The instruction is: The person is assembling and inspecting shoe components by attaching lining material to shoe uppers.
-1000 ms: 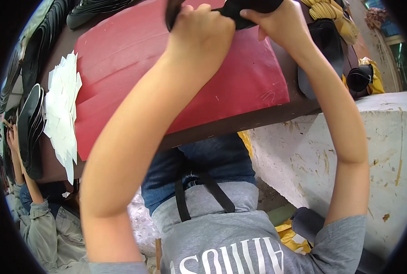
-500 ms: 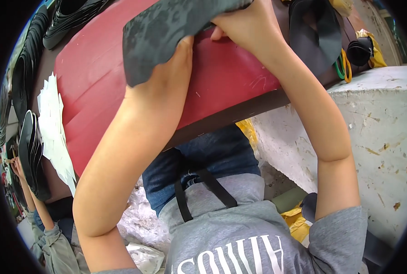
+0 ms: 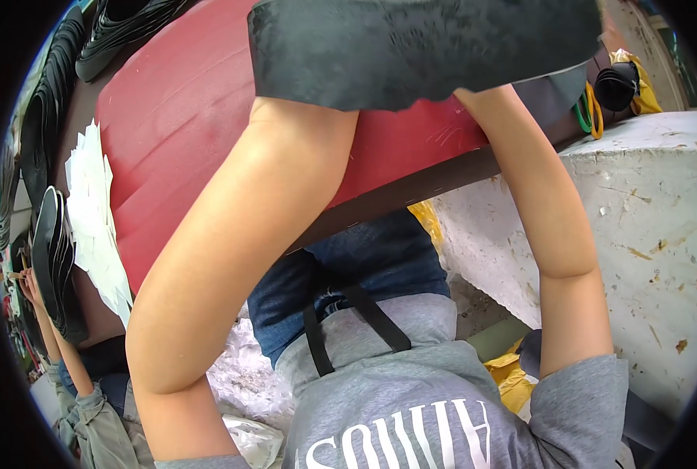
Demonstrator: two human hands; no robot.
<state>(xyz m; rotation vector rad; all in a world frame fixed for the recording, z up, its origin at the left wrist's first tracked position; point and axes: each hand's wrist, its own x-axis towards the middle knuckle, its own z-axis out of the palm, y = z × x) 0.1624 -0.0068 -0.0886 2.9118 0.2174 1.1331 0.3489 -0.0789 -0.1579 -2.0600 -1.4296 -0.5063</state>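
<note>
A wide black sheet of flexible material (image 3: 411,55), with a mottled surface and a wavy lower edge, is spread across the top of the view. It is held up above the red padded surface (image 3: 192,148). My left hand (image 3: 290,111) is behind its left part, with little more than the wrist showing. Near its lower right edge, my right hand (image 3: 483,97) also goes up behind it. Both hands hold the sheet, though it hides their fingers.
White paper scraps (image 3: 94,223) and stacked black pieces (image 3: 55,266) lie on the left. Another person's hand (image 3: 30,288) is beyond them. On the right are a black roll (image 3: 616,87), yellow and green bands (image 3: 593,113), and a white block (image 3: 645,227).
The black sheet has shifted right and spread out, and it now covers both hands. My left forearm has moved to the right with it.
</note>
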